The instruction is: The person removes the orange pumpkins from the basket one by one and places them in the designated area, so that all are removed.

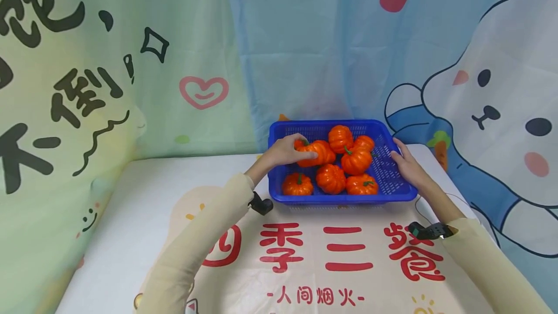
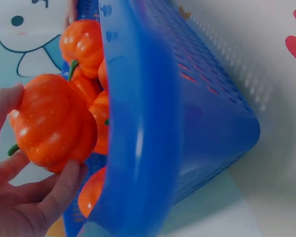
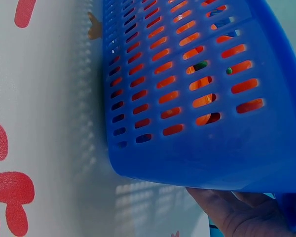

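Observation:
My left hand point(image 1: 285, 151) reaches over the left part of a blue plastic basket point(image 1: 331, 199) and holds a small orange pumpkin point(image 2: 54, 123). In the left wrist view the thumb is on one side of that pumpkin and the fingers on the other; its green stem point(image 2: 13, 149) points toward the palm. Several more orange pumpkins point(image 1: 330, 179) lie in the basket below and to the right. My right hand point(image 1: 409, 164) holds the basket's right side, thumb at the rim. In the right wrist view its fingers point(image 3: 222, 202) pass partly hidden behind the wall.
The basket stands toward the back of a table with a white printed cover point(image 1: 322, 251). Behind it hangs a printed curtain point(image 1: 296, 62), close to the far rim. A thin cable point(image 1: 420, 207) lies right of the basket. Each wrist wears a black camera point(image 1: 260, 203).

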